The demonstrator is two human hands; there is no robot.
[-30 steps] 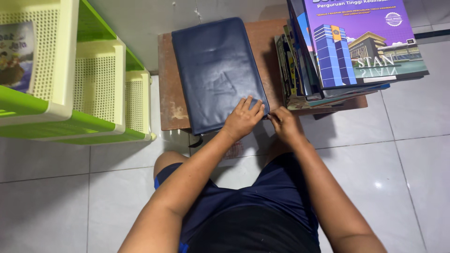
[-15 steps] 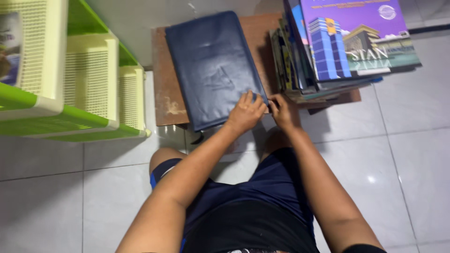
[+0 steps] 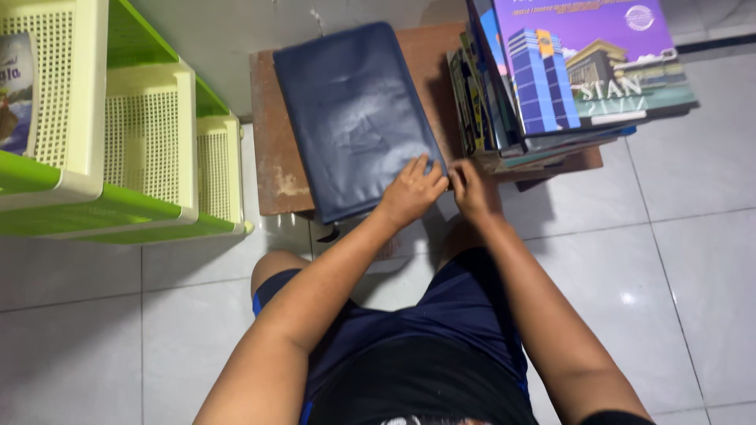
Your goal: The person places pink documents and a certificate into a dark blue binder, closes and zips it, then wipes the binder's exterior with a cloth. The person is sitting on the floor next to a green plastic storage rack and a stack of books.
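1. the left hand (image 3: 411,191) lies flat, fingers spread and together with the palm down, on the near right corner of a dark blue zip folder (image 3: 354,118); it grips nothing, it seems only to press the folder down so that it does not slide.
2. the right hand (image 3: 470,189) is at 3 o'clock from the left one, almost touching it, at the same corner of the folder. its fingers are curled together as if they pinch something small at the folder's edge, but what is between them i cannot tell.
3. the folder lies closed on a low brown wooden bench (image 3: 277,149), turned a little, with its near end over the bench's front edge, towards the person; this puts the corner within easy reach of both hands.
4. at 2 o'clock from the hands a stack of books (image 3: 504,118) stands on the same bench, just beside the folder, with a large purple book (image 3: 587,55) on top. the top book is wider than those below and overhangs them.
5. at 9 o'clock, well apart from the hands, stands a green and pale yellow plastic rack (image 3: 150,157) with mesh baskets; a picture book (image 3: 16,94) lies in the upper basket.
6. the floor (image 3: 693,260) is of pale tiles, and the person's knees in dark blue shorts are close to the bench.
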